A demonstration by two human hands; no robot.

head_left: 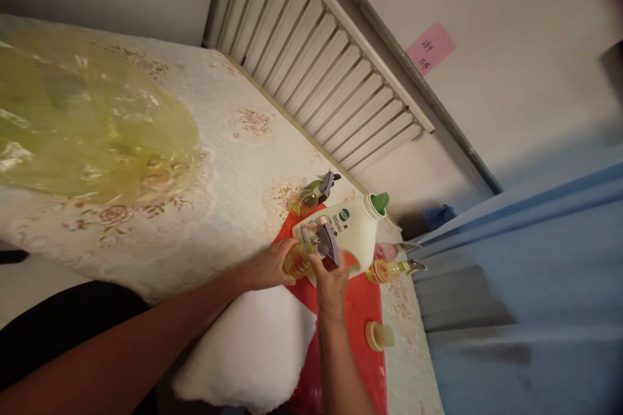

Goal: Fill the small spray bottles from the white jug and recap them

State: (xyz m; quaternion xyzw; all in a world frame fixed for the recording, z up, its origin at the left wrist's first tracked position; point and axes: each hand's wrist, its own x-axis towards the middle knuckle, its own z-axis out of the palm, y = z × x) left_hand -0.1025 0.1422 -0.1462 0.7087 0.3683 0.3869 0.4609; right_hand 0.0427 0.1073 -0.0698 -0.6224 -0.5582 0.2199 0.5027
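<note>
Around the body of a small spray bottle (296, 262) with yellow liquid, the left hand (269, 266) is closed, while the right hand (333, 280) grasps it near the neck, just below the grey trigger head (329, 244). From my distant place I see only what the head camera gives me, and the right fingers cover the joint, so I cannot tell whether the head is tightened or loose. The bottle is held in front of a big white jug (359, 230), over the red sheet (363, 305); whether bottle and jug touch, I cannot tell. In the jug's mouth sits a green spout-like piece (380, 203), and near the edge of the sheet lies a pale yellow cap (378, 336). Beyond the jug's far corner is another spray bottle (305, 198) with a greenish look, and on the other side are a pink spray bottle (386, 251) and a yellow one (384, 271), close beside each other. Near the forearms lies a white towel (253, 350). I judge that the step in hand is work at the bottle's neck, but fitting or loosening, one view does not let me decide. In my opinion, the next move calls for a firm left hold, which does not squeeze the thin-looking wall, and for a measured turn of the right fingers, with the bottle upright so that no liquid escapes.
</note>
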